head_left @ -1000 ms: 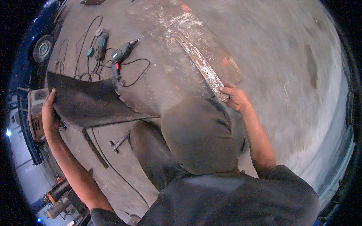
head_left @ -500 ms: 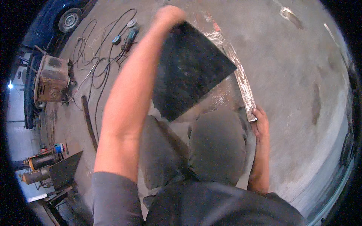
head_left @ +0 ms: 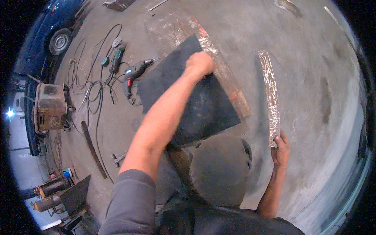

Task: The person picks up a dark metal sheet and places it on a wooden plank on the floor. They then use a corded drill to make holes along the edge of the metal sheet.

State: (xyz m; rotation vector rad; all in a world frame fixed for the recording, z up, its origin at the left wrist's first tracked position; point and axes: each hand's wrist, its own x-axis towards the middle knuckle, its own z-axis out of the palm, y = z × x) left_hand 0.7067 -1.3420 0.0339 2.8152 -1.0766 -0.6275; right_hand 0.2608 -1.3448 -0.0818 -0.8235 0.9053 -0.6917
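Observation:
A flat black sheet (head_left: 213, 102) lies over a worn, scuffed board (head_left: 232, 84) on the floor in front of my knees. My left hand (head_left: 200, 64) is closed at the sheet's right edge; its fingertips are hidden under the fist. Out to the right, my right hand (head_left: 281, 150) grips the near end of a long, narrow, shiny strip (head_left: 271, 98), with the thumb on top. The strip points away from me, apart from the sheet and board. Orange-red patches show on the board's uncovered right side.
Left of the sheet lie a drill (head_left: 133, 76), an angle grinder (head_left: 117, 58) and tangled cables (head_left: 92, 84). A hammer (head_left: 117, 158) and a dark flat bar (head_left: 93, 150) rest nearer me. Further left stand a rusty metal box (head_left: 51, 105) and a blue vehicle (head_left: 47, 43).
The black sheet has come down and turned to lie over the board, and my left hand has moved right and nearer. My right hand has carried the strip rightward, away from the board.

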